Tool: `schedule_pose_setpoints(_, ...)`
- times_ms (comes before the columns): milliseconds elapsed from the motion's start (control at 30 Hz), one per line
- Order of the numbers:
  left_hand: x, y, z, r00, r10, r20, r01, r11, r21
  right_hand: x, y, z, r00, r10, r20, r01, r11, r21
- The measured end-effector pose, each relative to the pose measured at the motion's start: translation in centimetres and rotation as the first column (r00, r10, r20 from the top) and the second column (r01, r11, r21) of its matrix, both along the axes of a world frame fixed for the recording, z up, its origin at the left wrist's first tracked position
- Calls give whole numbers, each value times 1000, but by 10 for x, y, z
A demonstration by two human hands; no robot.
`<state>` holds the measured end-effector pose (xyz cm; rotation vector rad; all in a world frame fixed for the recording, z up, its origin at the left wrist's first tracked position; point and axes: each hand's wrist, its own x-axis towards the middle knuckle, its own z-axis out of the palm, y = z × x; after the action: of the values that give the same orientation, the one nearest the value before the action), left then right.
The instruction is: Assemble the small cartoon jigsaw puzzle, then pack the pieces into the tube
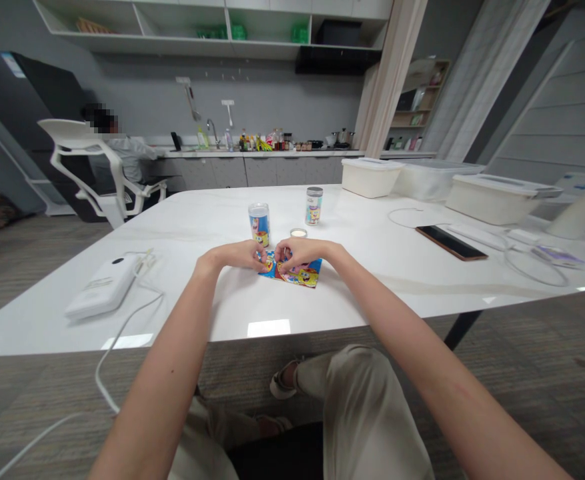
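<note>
Two hands bent over a colorful cartoon picture (305, 275) at the center of the frame.
The picture lies flat on the white table (172, 220); the left hand (247, 254) is at its left end and the right hand (298, 251) over its upper edge, both with fingers curled and fingertips close together, though whether either pinches a piece cannot be told. Just above the hands stand a clear-topped jar (259, 225) and, to its right, a dark-lidded can (313, 205), with a small round lid (298, 233) lower between them; a phone (451, 242) lies at right.
</note>
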<state>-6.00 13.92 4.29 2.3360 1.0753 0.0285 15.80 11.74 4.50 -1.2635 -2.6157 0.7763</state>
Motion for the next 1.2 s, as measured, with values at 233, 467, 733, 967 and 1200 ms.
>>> schedule_pose_setpoints(233, 1, -1, 1, 1000, 2, 26, -2, 1000, -8, 0, 3, -5, 1000, -2, -25, 2, 1000, 3)
schedule_pose_setpoints(467, 3, -3, 4, 999, -36, 17, 35, 999, 15, 1, 1, -2, 999, 10, -38, -9, 1000, 19)
schedule_pose_setpoints(733, -2, -4, 9, 999, 35, -3, -34, 998, 60, 1, 3, -3, 995, 86, -60, -81, 994, 77)
schedule_pose_setpoints(967, 5, -7, 10, 999, 2, 42, -5, 998, 68, 3, 10, -8, 994, 104, -17, -102, 989, 112)
schedule_pose_setpoints(1200, 8, -5, 7, 992, -85, 93, 76, 993, 95, 2, 9, -8, 982, 80, -171, -77, 997, 23)
